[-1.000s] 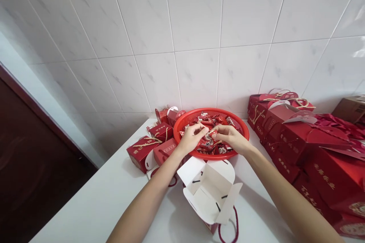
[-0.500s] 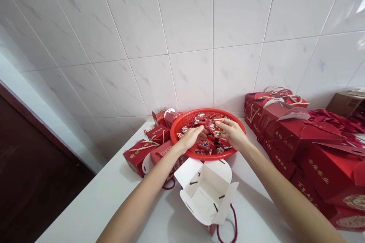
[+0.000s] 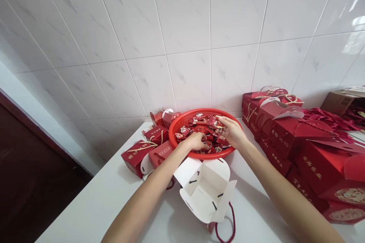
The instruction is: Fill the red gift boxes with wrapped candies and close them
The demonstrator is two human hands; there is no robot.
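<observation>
A red plastic basket [image 3: 175, 121] holds many small red wrapped candies [image 3: 199, 120]. My left hand [image 3: 197, 141] is down among them at the near side, its fingers curled and closed on a candy that they mostly hide. Over the basket's right side is my right hand [image 3: 232, 132], palm turned inward, with bent fingers and thumb around a wrapped candy partly showing at the fingertips. Close in front of the basket stands an open gift box [image 3: 205, 190], white inside, its flaps spread and nothing in it. A dark red cord handle [image 3: 233, 224] hangs from its right side.
Closed red gift boxes [image 3: 155, 134] crowd the basket's left. Stacked red boxes [image 3: 305, 140] line the right side, with dark red ribbons [image 3: 327, 117] and a cardboard box [image 3: 336, 101] behind. A tiled wall [image 3: 188, 79] backs the white table [image 3: 114, 201].
My left hand has lowered into the candies, and its fingers have curled downward. My right hand stays over the basket's right side, slightly turned. The view has shifted a little.
</observation>
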